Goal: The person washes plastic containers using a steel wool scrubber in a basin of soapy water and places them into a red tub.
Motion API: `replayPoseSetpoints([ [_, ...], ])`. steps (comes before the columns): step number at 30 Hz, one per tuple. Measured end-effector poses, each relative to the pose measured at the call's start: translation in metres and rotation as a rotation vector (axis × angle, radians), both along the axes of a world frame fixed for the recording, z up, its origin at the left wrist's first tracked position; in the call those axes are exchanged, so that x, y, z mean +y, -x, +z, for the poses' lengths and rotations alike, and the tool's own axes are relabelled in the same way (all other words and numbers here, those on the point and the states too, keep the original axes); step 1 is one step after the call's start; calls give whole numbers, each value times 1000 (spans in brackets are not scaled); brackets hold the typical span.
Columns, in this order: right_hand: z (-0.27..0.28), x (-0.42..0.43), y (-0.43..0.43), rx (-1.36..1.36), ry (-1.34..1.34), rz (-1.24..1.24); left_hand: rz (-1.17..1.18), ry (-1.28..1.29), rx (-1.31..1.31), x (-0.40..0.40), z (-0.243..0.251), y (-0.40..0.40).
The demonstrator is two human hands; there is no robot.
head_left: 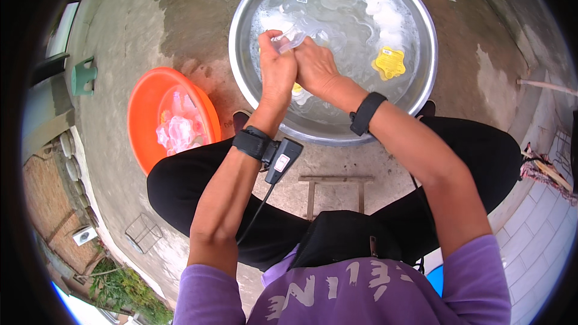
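Note:
Over a large round metal basin (pixel 334 137) of soapy water, my two hands are close together. Between the thumb and fingers of my left hand (pixel 279 72) is a clear plastic piece (pixel 289 43), perhaps a small container. My right hand (pixel 318 65) is curled against the same piece, its fingertips partly hidden. A yellow flower-shaped piece (pixel 389 62) lies at the basin's right side and bears writing. Another bit of yellow (pixel 296 88) shows below my hands. More clear plastic (pixel 293 0) with a small label sits in the water beyond them.
An orange plastic basin (pixel 140 117) with several clear plastic pieces (pixel 176 133) stands on the concrete floor to the left. Farther left is a green stool (pixel 84 76). A wooden frame (pixel 336 179) shows between my legs, and a wire rack (pixel 143 233) lies lower left.

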State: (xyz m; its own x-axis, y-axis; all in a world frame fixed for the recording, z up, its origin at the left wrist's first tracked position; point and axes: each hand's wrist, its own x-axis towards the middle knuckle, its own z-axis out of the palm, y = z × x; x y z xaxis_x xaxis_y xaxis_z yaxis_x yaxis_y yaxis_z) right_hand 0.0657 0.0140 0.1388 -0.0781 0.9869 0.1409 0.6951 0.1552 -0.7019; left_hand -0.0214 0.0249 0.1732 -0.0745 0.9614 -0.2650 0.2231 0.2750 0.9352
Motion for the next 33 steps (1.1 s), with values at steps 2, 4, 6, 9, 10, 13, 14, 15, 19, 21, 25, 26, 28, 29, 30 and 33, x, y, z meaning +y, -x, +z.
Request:
replayPoseSetpoints([
  [2,-2,-1,-5,-326,-213,175,-38,9,-38,3,-6,7],
  [4,2,1,-9,-361,-194,156,-32,16,-67,3,-1,1],
  [6,5,-2,-7,-394,-178,140,-11,20,-110,3,1,-4],
  [9,14,-9,5,-131,-76,2,16,3,-64,2,-2,2],
  [10,19,-7,5,-60,106,-29,53,65,-145,-1,1,2],
  [13,12,2,-1,116,403,-87,2,-12,-124,0,-5,2],
  [14,6,5,-4,335,541,-31,-18,-40,-42,1,-11,6],
  [15,5,5,-7,553,677,25,-17,-41,-41,2,-11,7],
  [19,9,-10,3,-166,58,26,-8,4,-3,2,-13,6],
  [21,-7,-11,2,-182,-76,13,43,62,-54,0,-12,-1],
  [25,-7,-15,2,-141,-76,-1,79,126,-169,-4,-6,-5],
  [26,-5,-16,3,-68,17,0,80,128,-168,-4,-9,-4],
  [28,12,-3,-1,34,286,47,65,63,-115,-2,-14,4],
  [29,18,2,-3,133,556,91,65,64,-113,1,-15,9],
  [30,18,4,-7,191,582,116,44,96,-80,5,-12,10],
  [33,5,-3,-1,-63,288,126,79,134,-134,5,-16,7],
])
